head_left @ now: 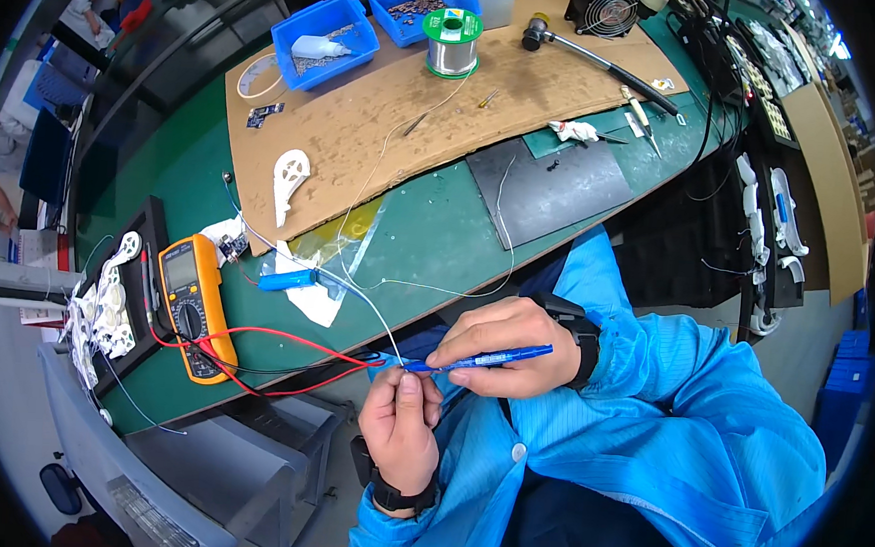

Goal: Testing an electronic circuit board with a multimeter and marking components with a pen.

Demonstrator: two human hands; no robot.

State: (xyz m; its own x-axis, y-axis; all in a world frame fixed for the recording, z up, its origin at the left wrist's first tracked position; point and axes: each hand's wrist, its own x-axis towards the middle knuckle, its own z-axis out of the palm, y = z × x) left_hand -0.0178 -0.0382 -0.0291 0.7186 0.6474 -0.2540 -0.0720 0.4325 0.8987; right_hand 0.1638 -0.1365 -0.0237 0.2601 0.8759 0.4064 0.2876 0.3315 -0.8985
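Just past the near edge of the green bench, my left hand (403, 432) is closed, thumb and fingers pinching the end of a thin pale cable (380, 315). My right hand (508, 343) grips a slim blue pen (497, 358), its tip meeting the cable at my left fingertips. Fingers hide the exact contact. From there the cable runs up and left across the bench. Red multimeter leads (298, 335) reach close to my left hand. Their multimeter (195, 304), orange with a grey face, lies to the left. A small blue cylinder (287, 280) rests on white paper.
A brown cardboard sheet (364, 159) covers the far bench, bearing a solder wire spool (451, 49), blue parts bins (326, 41), a tape roll (259, 77), a white plastic part (289, 184) and a hammer (591, 57). A black mat (553, 190) lies nearer. White parts (110, 304) pile up left.
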